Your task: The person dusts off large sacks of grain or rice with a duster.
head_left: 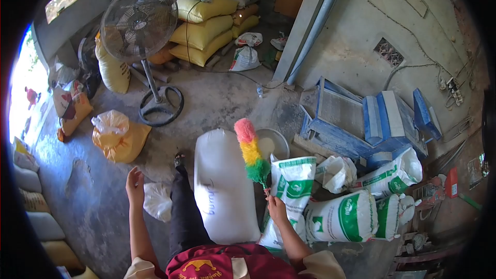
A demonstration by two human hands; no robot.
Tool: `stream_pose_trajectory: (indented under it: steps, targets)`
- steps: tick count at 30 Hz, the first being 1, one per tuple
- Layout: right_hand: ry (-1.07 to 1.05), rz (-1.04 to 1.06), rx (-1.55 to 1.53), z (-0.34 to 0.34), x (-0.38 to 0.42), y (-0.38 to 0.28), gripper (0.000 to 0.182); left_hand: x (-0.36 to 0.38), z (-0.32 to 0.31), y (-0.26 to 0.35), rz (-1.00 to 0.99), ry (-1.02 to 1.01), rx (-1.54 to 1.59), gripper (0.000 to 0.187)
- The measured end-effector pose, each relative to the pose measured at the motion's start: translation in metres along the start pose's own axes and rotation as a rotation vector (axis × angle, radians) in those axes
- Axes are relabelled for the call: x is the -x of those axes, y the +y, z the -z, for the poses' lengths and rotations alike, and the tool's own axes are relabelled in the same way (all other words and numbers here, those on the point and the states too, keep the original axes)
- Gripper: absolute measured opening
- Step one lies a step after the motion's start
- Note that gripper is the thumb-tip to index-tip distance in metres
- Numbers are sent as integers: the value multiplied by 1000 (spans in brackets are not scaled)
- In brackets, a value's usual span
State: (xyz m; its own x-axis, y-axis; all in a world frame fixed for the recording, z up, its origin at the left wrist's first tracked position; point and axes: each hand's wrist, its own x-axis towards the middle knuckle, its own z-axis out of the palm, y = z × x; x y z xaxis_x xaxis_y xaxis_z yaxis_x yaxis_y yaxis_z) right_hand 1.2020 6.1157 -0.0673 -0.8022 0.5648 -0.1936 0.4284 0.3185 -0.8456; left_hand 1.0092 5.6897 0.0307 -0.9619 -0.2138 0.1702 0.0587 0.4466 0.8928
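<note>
My right hand is closed round the handle of a fluffy duster, whose head is pink at the top, yellow in the middle and green below. The duster stands up between a full white sack and a white and green sack. My left hand is held out over the floor with its fingers apart and nothing in it. Beside it, a white plastic bag lies near my dark-trousered leg.
A pedestal fan stands ahead on the left, before stacked yellow sacks. An orange bag sits on the floor. At right are a blue machine and more green-printed sacks. A round pan lies behind the duster.
</note>
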Motion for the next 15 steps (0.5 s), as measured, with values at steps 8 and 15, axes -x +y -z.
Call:
stream_pose_trajectory:
  steps: [8,15]
  targets:
    - [88,-89,58,-175,-216,-85,41,-312,-157,-82,-152,-698,-117,50]
    - [34,-269,-159,-215,-328,-203,50,-424,-218,-78,163,-889,50,63]
